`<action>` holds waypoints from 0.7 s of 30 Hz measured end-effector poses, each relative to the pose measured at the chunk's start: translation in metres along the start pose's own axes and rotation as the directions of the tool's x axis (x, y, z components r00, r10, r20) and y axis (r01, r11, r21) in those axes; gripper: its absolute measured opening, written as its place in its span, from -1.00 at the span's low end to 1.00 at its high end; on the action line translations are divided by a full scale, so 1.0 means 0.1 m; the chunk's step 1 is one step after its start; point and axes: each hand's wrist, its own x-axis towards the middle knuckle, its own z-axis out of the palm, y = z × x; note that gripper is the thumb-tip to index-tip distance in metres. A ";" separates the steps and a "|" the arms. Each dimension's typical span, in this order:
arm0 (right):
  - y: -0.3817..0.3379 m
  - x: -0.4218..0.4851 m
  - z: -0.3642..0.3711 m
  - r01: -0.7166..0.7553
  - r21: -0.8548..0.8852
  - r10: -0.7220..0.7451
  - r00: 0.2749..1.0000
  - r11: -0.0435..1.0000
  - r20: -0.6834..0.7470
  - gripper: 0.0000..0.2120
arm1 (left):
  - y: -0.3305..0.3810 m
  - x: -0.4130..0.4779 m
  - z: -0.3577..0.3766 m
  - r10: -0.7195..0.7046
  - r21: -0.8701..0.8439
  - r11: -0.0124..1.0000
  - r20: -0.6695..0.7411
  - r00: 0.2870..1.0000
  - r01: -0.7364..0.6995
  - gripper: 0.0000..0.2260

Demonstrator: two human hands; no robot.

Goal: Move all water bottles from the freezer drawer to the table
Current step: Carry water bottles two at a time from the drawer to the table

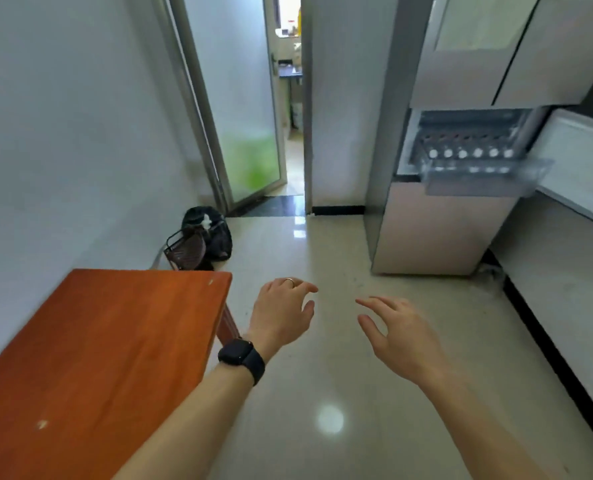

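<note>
Both hands free: left hand (281,313) & right hand (402,334) are held out over the floor, fingers loosely spread, gripping nothing. Water bottles (470,153) sit in the freezer drawer (478,183), which is pulled out of the fridge (444,233). Only a row of white caps shows, running along the drawer's front edge, so the bottles prob. stand upright, long axis vertical. Drawer lies ahead & to the right of the hands, well apart from both; right hand is nearer. Table (97,358) is on the left, its right edge just beside the left wrist w/ the watch (241,358). Next reach likely goes fwd-right, taking a bottle from above by the neck.
</note>
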 end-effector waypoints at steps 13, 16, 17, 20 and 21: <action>2.06 1.40 -1.52 -0.189 0.064 0.200 0.937 0.980 -0.287 -0.66 | 1.73 2.91 0.31 0.329 -0.034 0.944 -0.019 0.944 -0.329 -0.65; 2.49 1.80 -1.77 -0.216 0.079 0.230 0.924 0.973 -0.306 -0.65 | 2.07 3.55 0.32 0.368 -0.058 0.928 -0.017 0.930 -0.368 -0.64; 2.63 1.92 -1.85 -0.223 0.085 0.239 0.918 0.971 -0.316 -0.66 | 2.17 3.75 0.33 0.377 -0.063 0.924 -0.018 0.926 -0.377 -0.63; 3.05 2.22 -2.01 -0.264 0.079 0.276 0.905 0.961 -0.325 -0.65 | 2.47 4.27 0.41 0.397 -0.103 0.912 -0.016 0.917 -0.397 -0.63; 3.19 2.30 -2.06 -0.281 0.078 0.291 0.901 0.956 -0.321 -0.65 | 2.57 4.43 0.45 0.407 -0.110 0.907 -0.012 0.913 -0.406 -0.64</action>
